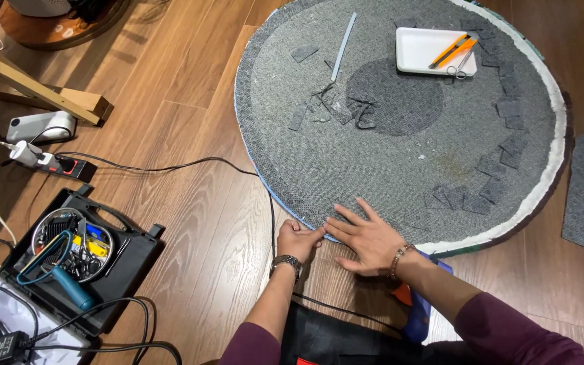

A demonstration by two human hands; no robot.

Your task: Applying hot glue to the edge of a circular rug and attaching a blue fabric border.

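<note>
While the edge of the round grey woven rug (400, 135) lies face down on the brown wooden plank floor (197, 88), the work at its near rim looks best done by keeping the backing flat and pulling the border evenly, a short stretch at a time, so no pucker forms. Far to the left, a black plastic tool case (113, 263) sits open with a teal-handled tool (59, 274) resting in it, well apart from both hands. The left hand (297, 240) is curled nearly closed, its fingertips pinching the rug's blue-edged rim at the near side. Just beside it, touching at the fingertips, the right hand (366, 236) lies open and flat, fingers spread, pressing the rug's edge down and gripping nothing. Further right, small dark grey fabric patches (491, 165) curve along the rug's right side, and a white rectangular tray (434, 51) with orange cutters sits at the far edge.
</note>
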